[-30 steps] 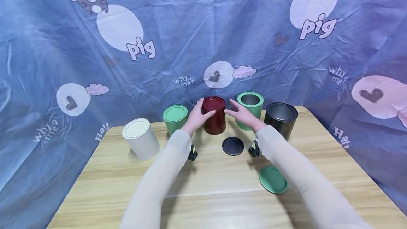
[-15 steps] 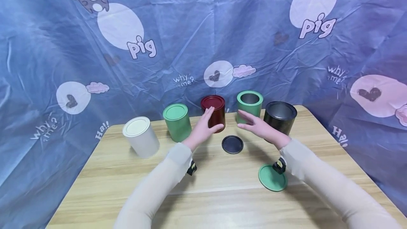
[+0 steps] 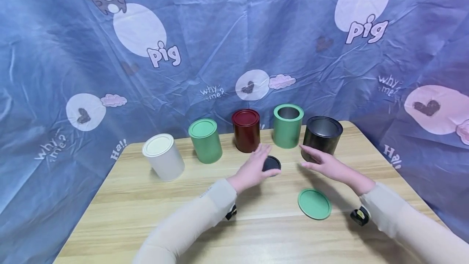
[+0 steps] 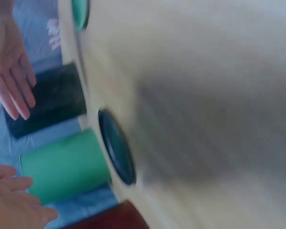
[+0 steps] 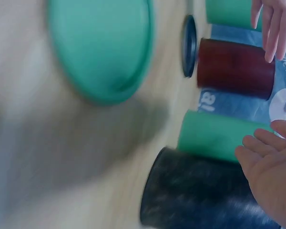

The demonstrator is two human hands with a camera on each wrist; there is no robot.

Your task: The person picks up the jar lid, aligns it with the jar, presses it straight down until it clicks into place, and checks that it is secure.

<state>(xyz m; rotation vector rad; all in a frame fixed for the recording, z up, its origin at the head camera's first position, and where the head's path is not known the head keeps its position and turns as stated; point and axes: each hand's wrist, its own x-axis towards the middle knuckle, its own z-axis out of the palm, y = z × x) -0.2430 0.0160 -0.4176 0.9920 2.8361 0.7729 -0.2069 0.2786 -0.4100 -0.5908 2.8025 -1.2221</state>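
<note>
My left hand [image 3: 254, 168] hovers with extended fingers over the black lid [image 3: 272, 163], partly covering it in the head view; nothing is in its grasp. Fingers spread and holding nothing, my right hand [image 3: 327, 167] is in front of the black can [image 3: 324, 135], whose top is uncovered. Beside that can stands an open-topped green can [image 3: 287, 130]. A dark red can [image 3: 247, 131] with its lid on stands at the middle back. Nearer me, left of my right wrist, lies a loose green lid [image 3: 314, 204].
A lidded green can [image 3: 206, 141] and a lidded white can [image 3: 163, 158] stand at the left on the wooden table [image 3: 121, 211]. A blue printed cloth [image 3: 205, 19] hangs right behind the cans.
Both hands have left the red can's sides and drawn back toward me. The left hand has shifted right over the black lid; the right hand has moved right. The cans stay put.
</note>
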